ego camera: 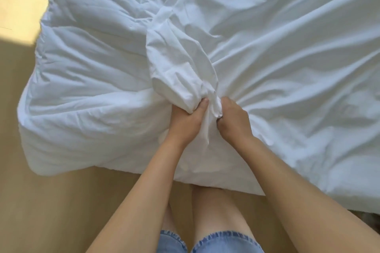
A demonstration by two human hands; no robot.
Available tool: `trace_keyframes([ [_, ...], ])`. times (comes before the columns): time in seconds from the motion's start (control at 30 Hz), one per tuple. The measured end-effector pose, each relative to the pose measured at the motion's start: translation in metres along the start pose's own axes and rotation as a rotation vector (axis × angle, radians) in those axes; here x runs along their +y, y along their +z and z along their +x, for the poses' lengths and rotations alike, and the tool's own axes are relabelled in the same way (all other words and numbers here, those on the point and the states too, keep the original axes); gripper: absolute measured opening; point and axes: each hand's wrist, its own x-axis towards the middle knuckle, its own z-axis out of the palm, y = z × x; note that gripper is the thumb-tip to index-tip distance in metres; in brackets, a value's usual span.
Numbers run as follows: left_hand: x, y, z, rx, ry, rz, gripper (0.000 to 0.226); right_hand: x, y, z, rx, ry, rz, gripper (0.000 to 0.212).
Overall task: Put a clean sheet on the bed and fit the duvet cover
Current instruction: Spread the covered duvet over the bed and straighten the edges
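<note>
The job looks to be partway through its second half: the duvet cover (287,57) lies over the right part of the duvet (92,68), while the left part, puffy and stitched in quilted lines, is still bare, so the cover has yet to be drawn across that side and straightened. Whether the clean sheet is already on cannot be told, since the bed and anything spread on it are hidden beneath the bedding. Both hands work at the near edge, just beside one another. The left hand (185,121) is closed round a thick rolled-up wad of the cover's edge, thumb pressed on top, and the right hand (234,121) is clenched on the gathered cloth next to it, with a narrow tail of fabric hanging down between the two. The cover is thin, smooth white cloth, and long creases fan out from the grip towards the far right; its loose edge runs away from the hands in a bunched ridge up the middle. The duvet's near corner hangs over the tan floor (61,201), where the person stands in denim shorts (216,242)
</note>
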Motion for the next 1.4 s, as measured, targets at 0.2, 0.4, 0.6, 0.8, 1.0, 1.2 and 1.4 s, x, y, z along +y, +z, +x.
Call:
trace_keyframes([
  [0.2,-0.007,-0.009,-0.032,-0.114,-0.076,-0.007,0.029,0.01,-0.024,0.003,-0.026,-0.072,0.048,0.017],
  [0.4,0.0,-0.047,-0.031,0.079,-0.15,-0.284,0.032,0.017,-0.05,-0.004,-0.017,-0.109,0.149,0.034],
  [0.6,0.02,-0.091,-0.045,0.081,-0.094,-0.242,0.022,0.036,-0.074,-0.032,0.073,-0.147,0.138,0.05],
  [0.8,0.025,-0.209,-0.053,0.136,-0.087,-0.175,0.031,0.09,-0.103,-0.041,0.042,0.187,0.097,0.028],
  [1.0,-0.004,-0.263,-0.008,0.214,-0.324,-0.106,0.036,0.067,-0.077,-0.047,-0.016,0.139,-0.146,0.066],
  [1.2,-0.012,-0.266,-0.001,-0.337,-0.55,-0.5,0.056,0.042,-0.051,-0.043,-0.072,0.155,-0.248,0.088],
  [1.4,-0.002,-0.218,0.023,-0.215,-0.502,0.015,0.013,0.014,-0.045,-0.051,0.095,0.217,-0.203,0.058],
])
